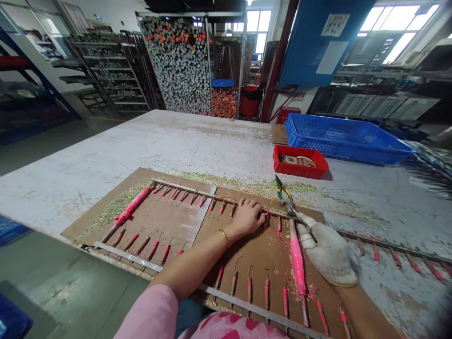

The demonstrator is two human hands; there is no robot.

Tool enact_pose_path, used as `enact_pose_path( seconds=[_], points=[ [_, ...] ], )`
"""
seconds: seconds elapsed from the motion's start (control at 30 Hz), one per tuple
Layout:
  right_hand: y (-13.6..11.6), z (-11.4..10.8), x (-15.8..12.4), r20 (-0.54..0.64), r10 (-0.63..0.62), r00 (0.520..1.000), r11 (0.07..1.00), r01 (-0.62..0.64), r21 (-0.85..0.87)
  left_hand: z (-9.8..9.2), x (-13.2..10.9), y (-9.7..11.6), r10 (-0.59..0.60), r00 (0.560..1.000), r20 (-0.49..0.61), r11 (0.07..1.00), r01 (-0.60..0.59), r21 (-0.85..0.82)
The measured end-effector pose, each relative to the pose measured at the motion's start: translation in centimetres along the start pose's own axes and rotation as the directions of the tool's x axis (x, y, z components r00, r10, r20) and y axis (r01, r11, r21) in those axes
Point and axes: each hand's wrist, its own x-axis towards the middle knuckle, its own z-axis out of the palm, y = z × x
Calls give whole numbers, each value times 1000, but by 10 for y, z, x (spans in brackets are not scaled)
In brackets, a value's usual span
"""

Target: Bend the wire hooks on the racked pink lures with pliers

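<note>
My bare left hand (pixel 249 217), with a gold bracelet at the wrist, has its fingers curled over the far metal bar (pixel 197 192) of a rack lying on brown cardboard (pixel 226 235). Its thumb is beside a pink-coated hook piece (pixel 265 219). In a white knit glove, my right hand (pixel 323 249) closes on yellow-handled pliers (pixel 286 193), whose dark jaws point up and away. A thick pink-coated rod (pixel 297 259) lies just left of the glove. Small pink-tipped hooks line both bars; another pink rod (pixel 134 205) joins them at the left.
Greenish and pink flakes (pixel 226 180) are scattered over the white table (pixel 123 141). Beyond the pliers stand a red bin (pixel 300 162) with a roll-like item and a large blue crate (pixel 346 136). Another hook-lined bar (pixel 395 247) lies at right. Filled shelving (pixel 176 66) stands behind.
</note>
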Motion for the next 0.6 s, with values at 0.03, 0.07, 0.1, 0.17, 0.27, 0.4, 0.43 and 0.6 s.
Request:
enact_pose_path(
  seconds=[0.03, 0.07, 0.1, 0.17, 0.27, 0.4, 0.43, 0.6],
  points=[
    [0, 0, 0, -39, 11, 999, 1000, -11, 4, 0, 0, 0, 5, 1000, -2, 1000, -5, -2],
    [0, 0, 0, -35, -2, 999, 1000, 2, 2, 0, 0, 0, 4, 1000, -4, 1000, -4, -3],
    [0, 0, 0, 7, -32, 999, 999, 32, -7, 0, 0, 0, -2, 1000, -8, 1000, 2, -3],
    [0, 1, 0, 131, -100, 986, 994, 105, -29, 0, 0, 0, -15, 1000, -13, 1000, 15, -4],
    [0, 1, 0, 86, -85, 993, 995, 90, -50, 2, -1, -1, -5, 1000, -10, 1000, 5, 0],
    [0, -1, 0, -17, -73, 997, 996, 72, -53, 4, -1, -2, 12, 1000, -22, 1000, -11, 15],
    [0, -1, 0, 46, -99, 994, 993, 102, -60, 4, -1, -2, 4, 1000, -26, 1000, -3, 20],
    [-1, -2, 0, 66, -91, 994, 994, 95, -60, 5, 0, -2, 2, 1000, -19, 1000, -2, 14]
  ],
)
